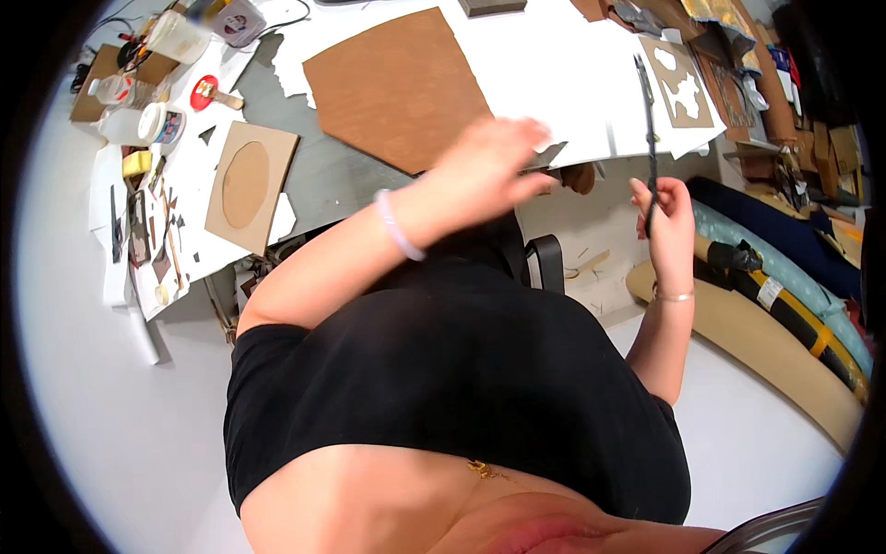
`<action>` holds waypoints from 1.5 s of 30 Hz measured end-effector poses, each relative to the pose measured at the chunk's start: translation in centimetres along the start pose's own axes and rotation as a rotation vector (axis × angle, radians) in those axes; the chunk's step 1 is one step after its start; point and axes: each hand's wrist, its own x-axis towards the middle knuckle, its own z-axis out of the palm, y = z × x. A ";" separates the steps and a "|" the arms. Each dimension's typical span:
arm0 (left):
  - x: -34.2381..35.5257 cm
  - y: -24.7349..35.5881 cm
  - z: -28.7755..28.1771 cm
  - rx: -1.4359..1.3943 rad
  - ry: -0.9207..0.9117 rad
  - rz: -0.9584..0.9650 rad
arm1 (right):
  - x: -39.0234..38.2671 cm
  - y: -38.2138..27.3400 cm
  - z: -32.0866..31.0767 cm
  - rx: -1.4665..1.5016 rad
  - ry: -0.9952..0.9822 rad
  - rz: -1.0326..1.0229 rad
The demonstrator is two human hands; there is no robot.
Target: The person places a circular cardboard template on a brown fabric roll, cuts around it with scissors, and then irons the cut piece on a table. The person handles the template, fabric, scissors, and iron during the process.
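Observation:
My left hand (503, 162) hangs over the front edge of the white-covered table, beside a large brown sheet (397, 88). It is slightly blurred, with thumb and fingers spread apart. A small dark grey patch (552, 153) shows between them; whether the hand touches it is unclear. Farther right, my right hand (671, 217) is closed round the lower end of a long, thin black tool (650, 120). That tool stands out away from me, its pointed tip over the table. Because it is seen edge-on, its exact kind does not show.
A tan board with an oval (245, 185) lies left, near jars (161, 123), a brush on a red lid (212, 92) and small tools. A board with cut-out shapes (681, 85) lies at the far right. Rolls of material (771, 342) lean right of my arm.

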 end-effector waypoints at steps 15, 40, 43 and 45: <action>-13.4 -2.9 -7.1 0.419 0.088 -0.250 | 14.5 -1.0 7.9 -0.822 0.081 -0.413; -5.3 -7.9 -23.4 -0.277 0.673 -0.188 | 8.7 -17.0 17.4 0.018 -0.092 -1.203; -5.9 -5.9 -25.1 -0.091 0.536 -0.049 | 8.0 -18.8 14.6 -0.156 0.074 -1.456; -7.7 -5.7 -24.5 0.015 0.437 -0.094 | 7.2 -17.6 14.0 -0.239 0.008 -1.457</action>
